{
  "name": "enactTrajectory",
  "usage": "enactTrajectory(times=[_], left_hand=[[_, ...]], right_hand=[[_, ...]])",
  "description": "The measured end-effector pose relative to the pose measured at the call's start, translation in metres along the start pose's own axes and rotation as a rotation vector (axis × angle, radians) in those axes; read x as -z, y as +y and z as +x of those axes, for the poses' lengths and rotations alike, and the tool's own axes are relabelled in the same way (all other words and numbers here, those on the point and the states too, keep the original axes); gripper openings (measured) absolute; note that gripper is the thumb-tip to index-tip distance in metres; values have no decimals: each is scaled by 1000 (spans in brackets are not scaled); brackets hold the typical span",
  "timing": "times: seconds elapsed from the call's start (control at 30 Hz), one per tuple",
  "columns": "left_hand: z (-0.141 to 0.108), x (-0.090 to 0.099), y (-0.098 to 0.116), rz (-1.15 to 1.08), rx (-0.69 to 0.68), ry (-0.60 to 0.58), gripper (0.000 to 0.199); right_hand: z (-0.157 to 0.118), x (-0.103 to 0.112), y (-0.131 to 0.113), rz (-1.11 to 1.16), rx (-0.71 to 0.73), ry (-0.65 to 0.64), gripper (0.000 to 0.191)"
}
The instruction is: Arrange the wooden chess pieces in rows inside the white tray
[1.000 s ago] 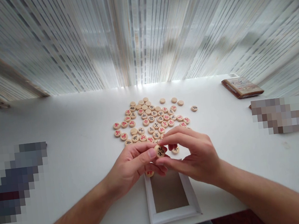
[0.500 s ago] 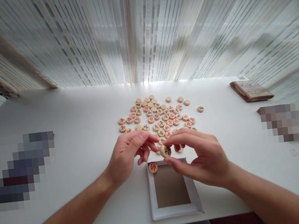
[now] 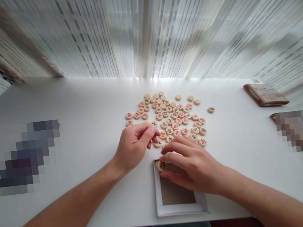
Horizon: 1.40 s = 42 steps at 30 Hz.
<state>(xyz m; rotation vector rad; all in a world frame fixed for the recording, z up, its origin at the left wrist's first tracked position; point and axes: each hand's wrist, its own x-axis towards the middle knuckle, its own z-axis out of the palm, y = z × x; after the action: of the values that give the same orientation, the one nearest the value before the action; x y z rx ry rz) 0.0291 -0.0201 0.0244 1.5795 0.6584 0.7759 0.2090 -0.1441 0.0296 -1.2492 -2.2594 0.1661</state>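
Note:
Between the thumb and fingertips of my right hand (image 3: 190, 163) is a round wooden Chinese chess piece (image 3: 161, 165) with a black character. It is at the far left corner of a shallow white box (image 3: 176, 209), overlapping another piece of which only an edge shows. My left hand (image 3: 137, 142) hovers just beyond and left of the box, its fingers curled in with the thumb against them; no piece shows in it. Many more chess pieces (image 3: 169, 130), marked red or black, lie spread beyond both hands. Some show blank faces.
A brown-edged boxed item (image 3: 265, 94) lies at the far right of the white table (image 3: 101, 199). Nearer on the right is a blurred-out item (image 3: 298, 129); another blurred-out item (image 3: 27, 156) is at the left. Striped curtains (image 3: 131, 32) hang behind the table.
My right hand has brought the black-marked piece down and left to the box's corner, covering most of the red-marked piece there. My left hand's fingers have curled in. The view has shifted slightly.

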Motion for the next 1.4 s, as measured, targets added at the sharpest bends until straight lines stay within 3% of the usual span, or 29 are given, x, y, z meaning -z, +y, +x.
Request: enactTrajectory(times=[0.23, 0.57, 1.13, 1.27, 1.4], left_hand=[[0, -1, 0, 28, -7, 4, 30], [-1, -1, 4, 135, -42, 12, 33], [0, 1, 3, 77, -36, 25, 30], [2, 4, 4, 49, -23, 57, 29], [8, 16, 8, 80, -43, 128, 28]], right_hand=[[0, -3, 1, -104, 56, -4, 13], [0, 3, 3, -68, 64, 33, 10], [0, 4, 3, -45, 74, 36, 8], [1, 12, 11, 37, 40, 130, 10], [3, 24, 31, 14, -55, 347, 10]])
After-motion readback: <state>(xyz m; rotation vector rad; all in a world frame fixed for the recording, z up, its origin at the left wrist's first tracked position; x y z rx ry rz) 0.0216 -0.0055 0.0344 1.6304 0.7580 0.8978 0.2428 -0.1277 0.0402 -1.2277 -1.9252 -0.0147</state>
